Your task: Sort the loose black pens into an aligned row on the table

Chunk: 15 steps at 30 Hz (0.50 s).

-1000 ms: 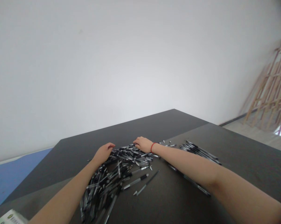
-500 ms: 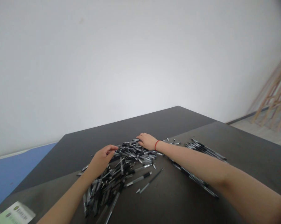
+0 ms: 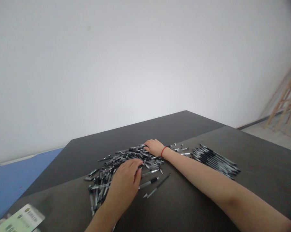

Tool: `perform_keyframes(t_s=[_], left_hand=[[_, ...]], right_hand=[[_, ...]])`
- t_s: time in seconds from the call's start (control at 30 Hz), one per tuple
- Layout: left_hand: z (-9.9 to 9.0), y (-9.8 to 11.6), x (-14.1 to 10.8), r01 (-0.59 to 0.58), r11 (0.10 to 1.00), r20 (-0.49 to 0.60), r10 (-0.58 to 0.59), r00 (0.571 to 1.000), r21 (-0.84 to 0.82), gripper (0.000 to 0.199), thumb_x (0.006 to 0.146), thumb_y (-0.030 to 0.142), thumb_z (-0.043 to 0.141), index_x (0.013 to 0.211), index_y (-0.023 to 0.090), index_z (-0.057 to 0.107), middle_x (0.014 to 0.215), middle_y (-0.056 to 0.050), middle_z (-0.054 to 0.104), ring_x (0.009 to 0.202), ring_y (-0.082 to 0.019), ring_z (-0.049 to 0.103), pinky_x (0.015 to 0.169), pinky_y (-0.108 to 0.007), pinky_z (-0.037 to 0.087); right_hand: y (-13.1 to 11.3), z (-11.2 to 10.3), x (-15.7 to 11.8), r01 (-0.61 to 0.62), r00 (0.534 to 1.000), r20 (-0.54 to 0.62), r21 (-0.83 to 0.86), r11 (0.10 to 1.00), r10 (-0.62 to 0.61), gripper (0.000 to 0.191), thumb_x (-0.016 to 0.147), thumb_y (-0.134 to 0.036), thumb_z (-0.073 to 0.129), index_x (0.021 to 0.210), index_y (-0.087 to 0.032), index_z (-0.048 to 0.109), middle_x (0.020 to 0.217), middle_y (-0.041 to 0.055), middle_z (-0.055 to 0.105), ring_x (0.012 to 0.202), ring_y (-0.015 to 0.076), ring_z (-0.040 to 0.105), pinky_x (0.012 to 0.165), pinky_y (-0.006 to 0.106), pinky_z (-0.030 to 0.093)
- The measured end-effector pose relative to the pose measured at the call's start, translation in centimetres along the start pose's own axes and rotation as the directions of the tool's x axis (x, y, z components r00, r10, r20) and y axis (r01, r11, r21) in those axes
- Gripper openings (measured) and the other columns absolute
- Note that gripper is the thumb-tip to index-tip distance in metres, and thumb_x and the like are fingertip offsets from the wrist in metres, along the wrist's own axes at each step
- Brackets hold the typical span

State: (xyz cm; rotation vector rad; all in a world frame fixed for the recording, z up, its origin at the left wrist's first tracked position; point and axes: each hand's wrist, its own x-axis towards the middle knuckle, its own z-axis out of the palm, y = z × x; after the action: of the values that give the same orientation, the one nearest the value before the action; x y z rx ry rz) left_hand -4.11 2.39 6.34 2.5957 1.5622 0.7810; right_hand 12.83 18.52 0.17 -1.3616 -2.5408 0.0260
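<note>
A heap of black-and-clear pens (image 3: 121, 158) lies loosely spread over the dark table. Over its near middle is my left hand (image 3: 127, 175), curved, with the thumb apart from the fingers and no pen visible in it. My right hand (image 3: 154, 147), with a red string at the wrist, rests at the far edge of the heap. Its fingers reach over several pens there, loosely apart, and I see nothing held. In front of the heap lie a capped pen (image 3: 149, 182) and a thin uncapped pen (image 3: 159, 186).
To the right, several pens lie side by side in a neat row (image 3: 215, 159), partly behind my right forearm. A green-and-white box (image 3: 24, 219) is at the lower left. Beyond the dark table (image 3: 184, 129) stand a white wall and wooden frames (image 3: 286, 100).
My left hand has moved right and nearer to me over the heap. My right hand remains at the heap's far edge. The view has shifted slightly, and the pen row shows more fully.
</note>
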Motion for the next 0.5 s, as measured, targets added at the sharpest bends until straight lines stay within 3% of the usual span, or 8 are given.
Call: perform_keyframes(t_s=[0.1,0.2,0.3,0.5], left_hand=[[-0.1,4.0,-1.2,-0.176,0.984,0.018,0.176,0.984,-0.004,0.029,0.087,0.015,0.042,0.110,0.019,0.059,0.111,-0.005,0.065,0.103,-0.020,0.058,0.095,-0.039,0.045],[0.1,6.3,-2.0,-0.252,0.964,0.075,0.259,0.963,-0.089,0.027,0.085,0.014,0.044,0.106,0.020,0.060,0.107,-0.003,0.066,0.099,-0.018,0.059,0.092,-0.037,0.048],[0.4,6.5,-2.1,-0.220,0.970,0.113,0.232,0.966,-0.107,0.025,0.085,0.014,0.044,0.102,0.020,0.061,0.103,-0.003,0.067,0.096,-0.019,0.060,0.090,-0.038,0.049],[0.2,5.1,-1.3,-0.153,0.985,0.127,0.163,0.979,-0.082,0.025,0.086,0.015,0.043,0.100,0.020,0.064,0.101,-0.004,0.068,0.094,-0.019,0.061,0.089,-0.037,0.048]], right_hand=[[-0.3,0.1,-0.2,-0.017,1.000,-0.003,-0.006,1.000,0.017,0.035,0.094,-0.034,0.036,0.116,-0.016,0.057,0.115,0.0133,0.062,0.109,0.0241,0.054,0.089,0.037,0.038],[-0.5,0.1,-0.3,-0.024,1.000,0.001,-0.008,1.000,0.024,0.038,0.094,-0.035,0.035,0.121,-0.015,0.053,0.118,0.0144,0.060,0.112,0.0244,0.052,0.091,0.038,0.036],[-0.6,-0.1,-0.3,-0.016,1.000,0.020,-0.011,1.000,0.016,0.039,0.094,-0.036,0.036,0.123,-0.017,0.052,0.120,0.0134,0.059,0.112,0.0241,0.052,0.092,0.038,0.036],[-0.5,-0.2,-0.4,-0.036,0.999,0.022,-0.007,0.999,0.036,0.042,0.093,-0.036,0.037,0.128,-0.016,0.048,0.122,0.0135,0.057,0.113,0.0243,0.051,0.092,0.038,0.037]])
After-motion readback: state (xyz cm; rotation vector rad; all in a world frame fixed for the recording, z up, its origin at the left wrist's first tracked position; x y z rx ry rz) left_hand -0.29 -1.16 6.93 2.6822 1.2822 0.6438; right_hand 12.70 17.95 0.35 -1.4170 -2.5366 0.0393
